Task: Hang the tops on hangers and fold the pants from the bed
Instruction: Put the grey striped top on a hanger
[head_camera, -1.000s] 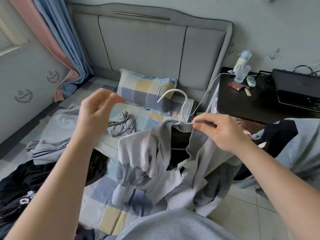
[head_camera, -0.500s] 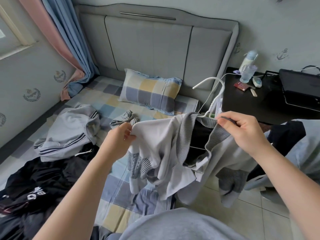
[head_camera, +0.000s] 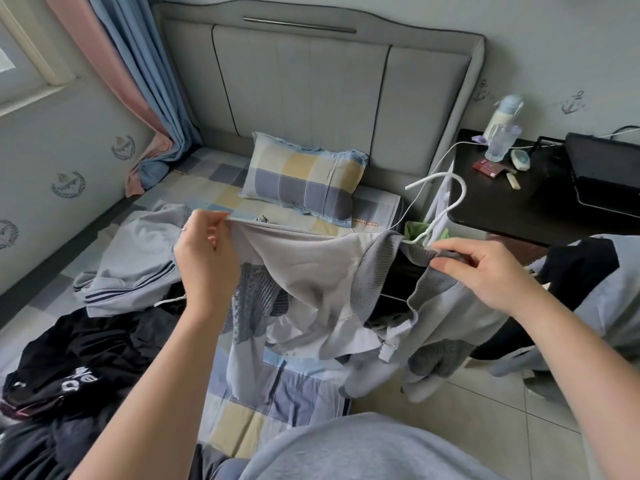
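A light grey top [head_camera: 311, 282] with darker ribbed collar and cuffs hangs over the bed's edge on a white hanger [head_camera: 440, 209], whose hook sticks up to the right. My left hand [head_camera: 204, 258] pinches the top's left shoulder and holds it stretched out. My right hand [head_camera: 485, 268] grips the ribbed collar at the hanger's neck. On the bed lie a grey striped garment [head_camera: 131, 265] and black clothes [head_camera: 86, 355] at the left.
A checked pillow [head_camera: 304, 181] rests against the grey headboard. A black bedside table [head_camera: 519, 202] at the right carries bottles, small items and a black device. More clothes [head_camera: 588, 278] are piled at the right, above the tiled floor.
My left hand came down, took the top's shoulder and pulled it out to the left and up. The hanger and my right hand shifted to the right.
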